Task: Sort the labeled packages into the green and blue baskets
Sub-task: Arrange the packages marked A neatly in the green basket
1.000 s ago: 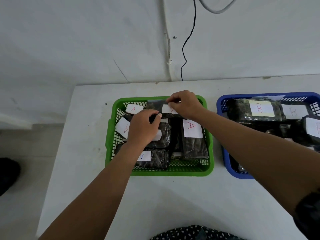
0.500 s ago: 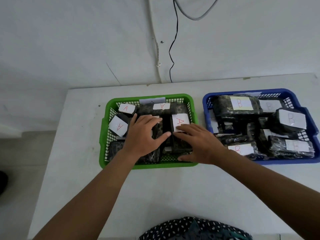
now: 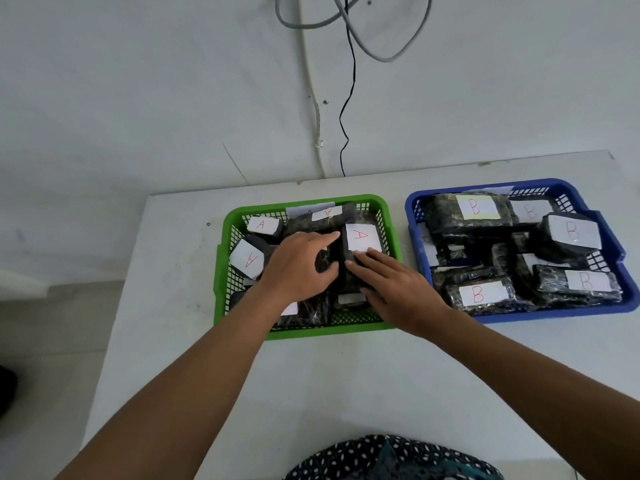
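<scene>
Both hands have come down flat since a second ago: left hand [image 3: 298, 268] and right hand [image 3: 398, 289], fingers straight, press packages [image 3: 360, 237] in the green basket [image 3: 221, 271]; blue basket [image 3: 616, 258] at three o'clock looks full, sorting seems nearly finished.

Green basket [image 3: 221, 271], blue basket [image 3: 620, 289], black red-lettered packages [image 3: 360, 251]
</scene>
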A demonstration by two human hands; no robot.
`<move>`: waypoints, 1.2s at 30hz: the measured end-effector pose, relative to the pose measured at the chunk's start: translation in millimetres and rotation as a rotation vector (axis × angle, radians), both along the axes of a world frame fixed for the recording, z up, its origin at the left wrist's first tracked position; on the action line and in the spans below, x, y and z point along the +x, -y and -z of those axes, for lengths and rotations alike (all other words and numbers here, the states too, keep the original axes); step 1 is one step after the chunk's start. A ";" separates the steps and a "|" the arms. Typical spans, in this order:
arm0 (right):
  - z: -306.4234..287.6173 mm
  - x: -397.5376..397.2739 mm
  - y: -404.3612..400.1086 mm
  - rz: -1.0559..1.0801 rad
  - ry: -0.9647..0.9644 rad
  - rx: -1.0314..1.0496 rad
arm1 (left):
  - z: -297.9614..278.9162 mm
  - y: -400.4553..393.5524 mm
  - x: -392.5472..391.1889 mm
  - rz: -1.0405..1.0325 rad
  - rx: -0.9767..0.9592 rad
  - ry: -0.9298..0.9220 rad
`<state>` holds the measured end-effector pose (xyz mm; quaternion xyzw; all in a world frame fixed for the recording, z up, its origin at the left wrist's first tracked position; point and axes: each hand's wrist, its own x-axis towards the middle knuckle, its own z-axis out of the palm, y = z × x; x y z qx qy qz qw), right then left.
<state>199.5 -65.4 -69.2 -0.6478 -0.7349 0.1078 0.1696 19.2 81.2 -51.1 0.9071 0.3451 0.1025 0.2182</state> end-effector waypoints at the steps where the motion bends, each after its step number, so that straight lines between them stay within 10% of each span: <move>1: -1.6 -0.8 0.7 0.014 -0.047 0.008 | -3.6 -3.4 7.0 -0.054 -0.047 0.063; 8: -4.0 -6.1 28.9 0.023 -0.183 0.158 | -14.6 -33.1 48.7 -0.198 -0.285 -0.161; 16: -14.1 -8.7 37.3 -0.039 -0.242 0.282 | -21.6 -43.1 63.6 -0.373 -0.956 0.069; 24: -43.0 -12.9 1.2 0.442 -1.059 0.133 | -28.7 -50.0 57.3 -0.460 -1.276 0.358; 31: -54.8 31.7 -26.4 0.759 -1.344 -0.329 | -27.9 -54.0 49.3 -0.481 -1.214 0.227; 36: -44.2 50.3 -16.7 0.844 -1.354 -0.094 | -10.8 -61.5 46.6 -0.371 -0.121 0.033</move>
